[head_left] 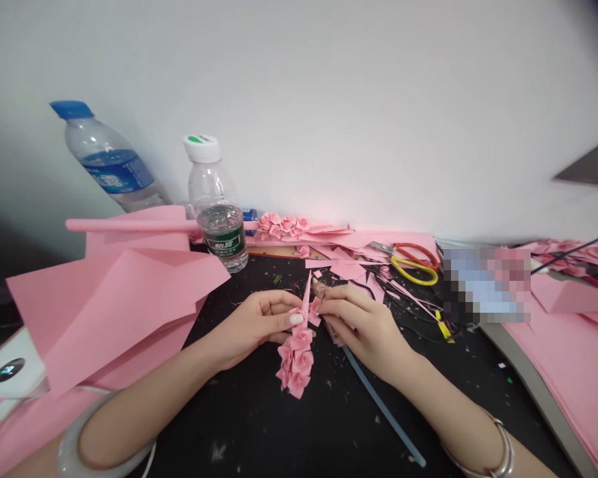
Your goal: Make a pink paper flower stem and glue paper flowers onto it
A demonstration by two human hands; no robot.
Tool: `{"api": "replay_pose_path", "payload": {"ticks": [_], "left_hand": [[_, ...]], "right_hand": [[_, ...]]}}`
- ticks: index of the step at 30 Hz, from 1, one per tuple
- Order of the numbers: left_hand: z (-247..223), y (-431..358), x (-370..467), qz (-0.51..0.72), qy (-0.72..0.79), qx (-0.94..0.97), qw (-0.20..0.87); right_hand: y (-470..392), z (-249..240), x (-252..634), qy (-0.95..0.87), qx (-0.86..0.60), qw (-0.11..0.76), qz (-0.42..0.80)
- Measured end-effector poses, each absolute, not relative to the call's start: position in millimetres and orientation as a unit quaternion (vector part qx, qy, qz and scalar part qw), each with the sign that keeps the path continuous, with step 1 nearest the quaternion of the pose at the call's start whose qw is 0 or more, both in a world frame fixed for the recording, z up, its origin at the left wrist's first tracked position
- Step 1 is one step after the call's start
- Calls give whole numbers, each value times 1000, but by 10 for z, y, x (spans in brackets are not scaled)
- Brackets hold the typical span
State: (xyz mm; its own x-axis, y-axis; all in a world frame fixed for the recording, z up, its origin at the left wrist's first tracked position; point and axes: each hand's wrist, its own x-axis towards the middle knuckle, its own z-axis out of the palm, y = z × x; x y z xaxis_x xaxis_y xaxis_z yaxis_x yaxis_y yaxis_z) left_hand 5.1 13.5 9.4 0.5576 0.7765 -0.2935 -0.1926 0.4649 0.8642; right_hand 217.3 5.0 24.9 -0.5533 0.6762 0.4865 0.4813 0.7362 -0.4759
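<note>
Left hand [264,322] grips the spray [296,362], right hand [376,328] pinches 1 bloom [314,314] — light, crushable paper, likely best held by the spike [306,299].

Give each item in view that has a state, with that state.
Clear, white-capped plastic bottle: closed, part full.
Clear, blue-capped plastic bottle: closed.
Red-and-yellow-handled metal scissors: lying down; blade opening unclear.
White device with round black display: display lit.
Pink paper flower spray: held in left hand.
Large pink paper sheet: creased.
</note>
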Motion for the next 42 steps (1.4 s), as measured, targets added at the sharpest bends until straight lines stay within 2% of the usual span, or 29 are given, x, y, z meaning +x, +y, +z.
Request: {"api": "replay_pose_path", "payload": {"ticks": [6,10,19,29,42], "left_hand": [[50,175,51,350,416,430,720],[22,177,63,362,449,443,686],[48,157,99,372,438,506,643],[60,46,148,397,435,544,599],[48,42,159,387,424,532,622]], "right_hand": [[93,271,2195,-800,-435,389,141],[60,271,2180,-746,-476,426,187],[-52,196,2080,-720,-484,427,256],[-104,181,2022,-755,-450,430,207],[-101,159,2010,-808,-396,424,103]]}}
